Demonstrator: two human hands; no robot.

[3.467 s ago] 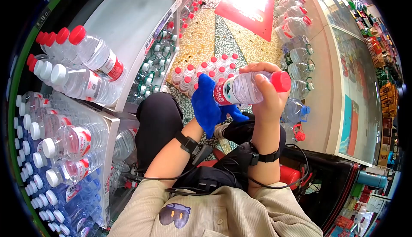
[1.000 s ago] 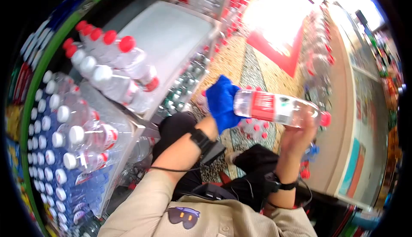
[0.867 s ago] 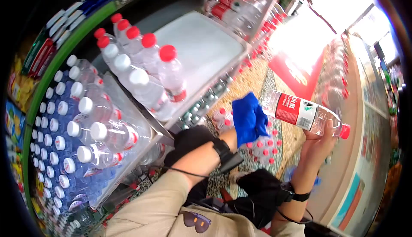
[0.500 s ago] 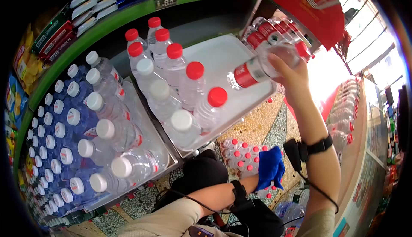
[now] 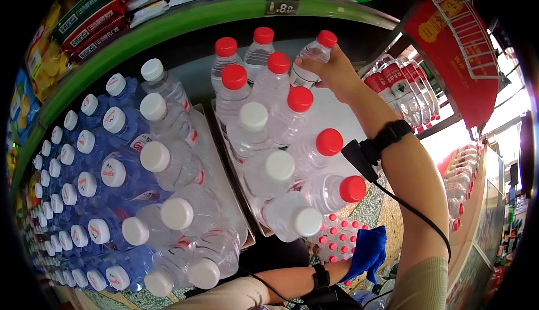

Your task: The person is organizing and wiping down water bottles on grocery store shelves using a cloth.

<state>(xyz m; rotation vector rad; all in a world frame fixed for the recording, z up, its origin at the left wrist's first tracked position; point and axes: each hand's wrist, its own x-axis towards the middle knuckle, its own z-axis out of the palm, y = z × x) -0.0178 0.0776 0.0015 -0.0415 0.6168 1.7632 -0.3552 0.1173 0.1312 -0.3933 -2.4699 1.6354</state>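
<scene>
My right hand [image 5: 331,70] is wrapped round the upper part of a clear plastic water bottle [image 5: 306,57] with a red cap. This bottle leans slightly at the back of a white tray [image 5: 349,120], beside a group of clear bottles with red and white caps. The nearest red-capped bottle [image 5: 279,77] stands just left of it. Lower down, my left hand [image 5: 342,269] is mostly hidden by a blue cloth [image 5: 368,251], which it grips away from the tray.
Left of the tray stand white-capped clear bottles [image 5: 168,158] and rows of blue bottles [image 5: 120,178]. A green shelf edge [image 5: 236,8] with a price tag [image 5: 281,7] runs above. Packed red-capped bottles [image 5: 337,237] are on the floor. A red stand [image 5: 449,46] is at right.
My right hand has carried the bottle from the tray's right side to its back, turning it from lying sideways to nearly upright. The view has shifted; my left hand still has the cloth.
</scene>
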